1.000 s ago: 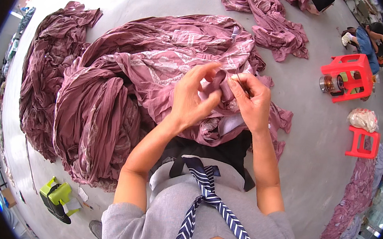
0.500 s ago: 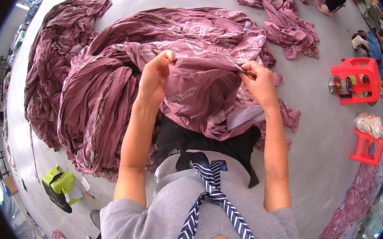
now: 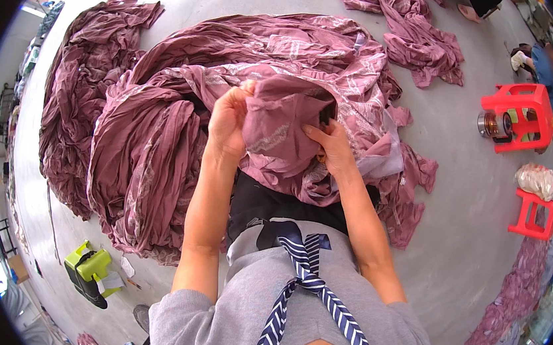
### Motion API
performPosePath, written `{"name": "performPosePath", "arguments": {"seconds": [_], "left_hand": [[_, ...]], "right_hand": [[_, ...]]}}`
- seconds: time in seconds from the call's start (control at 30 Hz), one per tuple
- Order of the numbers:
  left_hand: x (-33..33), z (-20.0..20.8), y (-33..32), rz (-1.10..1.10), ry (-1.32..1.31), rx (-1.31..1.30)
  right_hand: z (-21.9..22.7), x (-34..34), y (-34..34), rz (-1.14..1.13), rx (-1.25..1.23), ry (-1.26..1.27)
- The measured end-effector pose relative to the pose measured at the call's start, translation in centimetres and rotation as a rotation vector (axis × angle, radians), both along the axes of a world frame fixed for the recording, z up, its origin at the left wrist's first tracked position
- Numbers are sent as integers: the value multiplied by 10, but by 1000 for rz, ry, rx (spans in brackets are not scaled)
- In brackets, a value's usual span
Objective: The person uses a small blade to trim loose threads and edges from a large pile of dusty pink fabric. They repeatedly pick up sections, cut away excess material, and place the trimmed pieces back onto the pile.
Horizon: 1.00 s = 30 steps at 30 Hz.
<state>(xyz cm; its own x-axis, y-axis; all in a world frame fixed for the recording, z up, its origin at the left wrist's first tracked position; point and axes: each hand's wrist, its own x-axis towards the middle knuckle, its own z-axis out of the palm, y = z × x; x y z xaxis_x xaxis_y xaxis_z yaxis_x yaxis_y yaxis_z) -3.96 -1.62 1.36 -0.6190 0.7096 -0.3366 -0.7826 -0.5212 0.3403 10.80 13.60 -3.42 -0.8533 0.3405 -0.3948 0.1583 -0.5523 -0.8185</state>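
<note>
Mauve printed fabric (image 3: 281,123) lies in crumpled heaps from the left of the floor (image 3: 448,189) to the person's lap, one part raised between the hands. At lower left is a lime-green plastic stool (image 3: 96,265). The left hand (image 3: 229,121) pinches the raised part's edge, fingers curled against the thumb. The right hand (image 3: 329,146) lays its thumb on the cloth; whether its partly hidden fingers pinch, I cannot tell. Farther right are two red plastic stools (image 3: 509,96).

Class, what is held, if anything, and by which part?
Cloth: left hand at the lifted part's upper left edge, right hand at its right side, with an unclear dark item.
</note>
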Motion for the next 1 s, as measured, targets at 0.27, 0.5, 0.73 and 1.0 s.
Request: {"name": "performPosePath", "arguments": {"seconds": [0.27, 0.5, 0.73, 1.0], "left_hand": [[32, -14, 1, 367, 1224, -784], [96, 7, 19, 91, 1303, -632], [79, 2, 28, -157, 923, -520], [75, 15, 52, -92, 1432, -834]], "right_hand": [[58, 13, -1, -198, 482, 261], [84, 7, -16, -72, 389, 192], [78, 3, -7, -97, 728, 205], [83, -5, 14, -108, 1177, 92]]}}
